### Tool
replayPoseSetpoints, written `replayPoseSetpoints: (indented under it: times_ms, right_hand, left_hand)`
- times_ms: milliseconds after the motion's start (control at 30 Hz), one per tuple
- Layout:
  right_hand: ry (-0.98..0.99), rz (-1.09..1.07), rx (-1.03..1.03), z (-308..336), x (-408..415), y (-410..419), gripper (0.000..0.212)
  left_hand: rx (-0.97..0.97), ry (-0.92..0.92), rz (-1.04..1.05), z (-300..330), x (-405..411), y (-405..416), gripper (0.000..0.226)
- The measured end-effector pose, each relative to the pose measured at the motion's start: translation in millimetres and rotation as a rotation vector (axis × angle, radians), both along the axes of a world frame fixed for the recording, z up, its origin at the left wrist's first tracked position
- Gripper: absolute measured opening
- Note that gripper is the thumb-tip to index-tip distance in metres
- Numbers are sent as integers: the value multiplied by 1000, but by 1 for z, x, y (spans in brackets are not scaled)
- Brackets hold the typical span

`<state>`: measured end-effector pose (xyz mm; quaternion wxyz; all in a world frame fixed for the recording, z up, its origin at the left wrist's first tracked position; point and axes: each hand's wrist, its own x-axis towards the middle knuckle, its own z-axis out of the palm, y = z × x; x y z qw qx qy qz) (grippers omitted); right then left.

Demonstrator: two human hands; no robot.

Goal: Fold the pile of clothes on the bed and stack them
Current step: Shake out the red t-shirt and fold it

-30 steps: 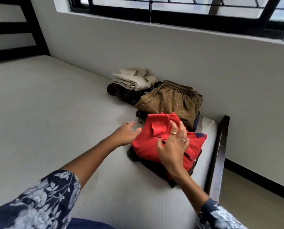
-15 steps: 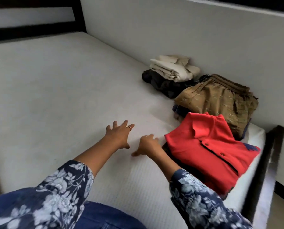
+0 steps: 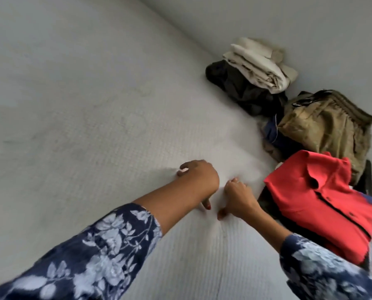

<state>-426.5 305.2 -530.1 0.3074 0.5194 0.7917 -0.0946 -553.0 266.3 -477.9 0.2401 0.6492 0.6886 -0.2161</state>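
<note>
Red shirt (image 3: 323, 204) folded, both hands on mattress (image 3: 94, 126)

dark garment (image 3: 267, 202) mostly hidden under red shirt (image 3: 323, 200), sleeves (image 3: 89, 260) blurred

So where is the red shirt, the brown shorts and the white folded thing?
red shirt (image 3: 323, 204): head view, on its chest by the buttons.
brown shorts (image 3: 323, 128): head view, middle of the top fold.
white folded cloth (image 3: 258, 66): head view, its top layer.
</note>
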Motion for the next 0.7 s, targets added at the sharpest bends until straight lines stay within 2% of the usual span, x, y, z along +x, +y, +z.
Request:
replayPoseSetpoints:
  times_ms: [100,267,333,400,467,600,700]
  right_hand:
    - [-38,-47,-30,4,-8,2,104]
    - [-25,-114,-67,8,-5,-8,119]
    - [7,-128,-78,8,-2,-10,117]
    - [26,-115,-72,11,0,-13,113]
    - [45,-102,-51,14,2,-16,110]
    - [147,-112,-36,19,9,-30,93]
    - [264,-147,-154,38,16,-54,75]
  left_hand:
    - [-20,55,-72,-3,4,-2,53]
    - [-86,20,-69,-1,2,-4,54]
    - [-115,-8,-22,2,-1,-5,68]
    - [-145,-25,1,1,-5,-11,100]
    - [-154,-21,-11,-1,-9,-19,117]
    - [-117,-70,-3,-5,-16,-45,109]
    - [-167,-100,5,3,-25,-71,93]
